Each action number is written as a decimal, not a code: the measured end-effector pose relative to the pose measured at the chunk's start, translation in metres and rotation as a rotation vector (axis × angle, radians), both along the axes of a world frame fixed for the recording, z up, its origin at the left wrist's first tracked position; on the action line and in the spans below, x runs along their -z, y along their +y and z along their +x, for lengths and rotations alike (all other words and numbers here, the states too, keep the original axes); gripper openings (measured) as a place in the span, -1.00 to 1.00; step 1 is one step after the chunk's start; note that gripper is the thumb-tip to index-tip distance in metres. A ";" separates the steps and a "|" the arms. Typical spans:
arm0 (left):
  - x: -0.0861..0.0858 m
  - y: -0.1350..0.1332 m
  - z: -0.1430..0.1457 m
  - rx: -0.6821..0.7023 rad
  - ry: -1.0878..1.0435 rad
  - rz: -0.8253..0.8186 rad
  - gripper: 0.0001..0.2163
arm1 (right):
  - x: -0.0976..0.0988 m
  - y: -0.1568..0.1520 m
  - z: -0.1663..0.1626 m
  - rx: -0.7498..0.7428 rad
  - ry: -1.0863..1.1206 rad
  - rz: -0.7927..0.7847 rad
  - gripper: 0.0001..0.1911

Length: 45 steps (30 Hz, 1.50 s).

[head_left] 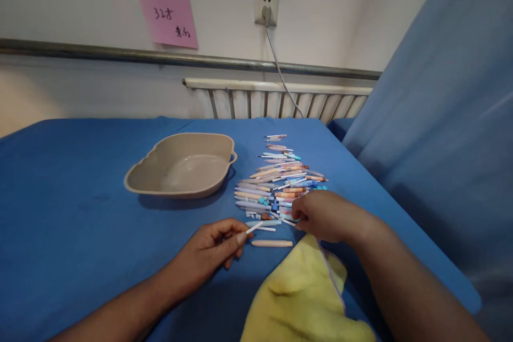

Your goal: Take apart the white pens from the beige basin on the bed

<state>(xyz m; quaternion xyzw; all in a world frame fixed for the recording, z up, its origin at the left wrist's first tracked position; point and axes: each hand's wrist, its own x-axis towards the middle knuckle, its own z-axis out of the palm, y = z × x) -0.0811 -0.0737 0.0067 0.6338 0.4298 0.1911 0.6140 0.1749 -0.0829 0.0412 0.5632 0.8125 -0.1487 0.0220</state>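
Note:
My left hand rests on the blue table, fingers pinched on a thin white pen part. My right hand is curled at the near edge of a pile of pastel pens and pen parts, fingers closed around a small teal piece that I cannot make out well. A pale pink pen barrel lies on the cloth between my hands. An empty beige plastic tray sits left of the pile.
A yellow towel lies at the near edge under my right forearm. The blue-covered table ends at a wall with a radiator, socket and cable. A blue curtain hangs right.

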 end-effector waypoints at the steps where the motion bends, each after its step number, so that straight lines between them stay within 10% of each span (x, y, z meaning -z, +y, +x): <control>1: 0.000 0.000 0.000 0.002 0.004 0.006 -0.76 | 0.002 0.001 -0.003 -0.003 -0.024 0.013 -0.86; 20: 0.004 0.004 -0.003 -0.014 -0.034 -0.026 -0.72 | 0.012 0.001 -0.024 -0.025 -0.199 0.064 -0.83; 45: 0.000 0.002 -0.006 -0.058 -0.028 0.059 -0.72 | 0.005 0.001 -0.027 -0.241 0.405 0.271 -0.89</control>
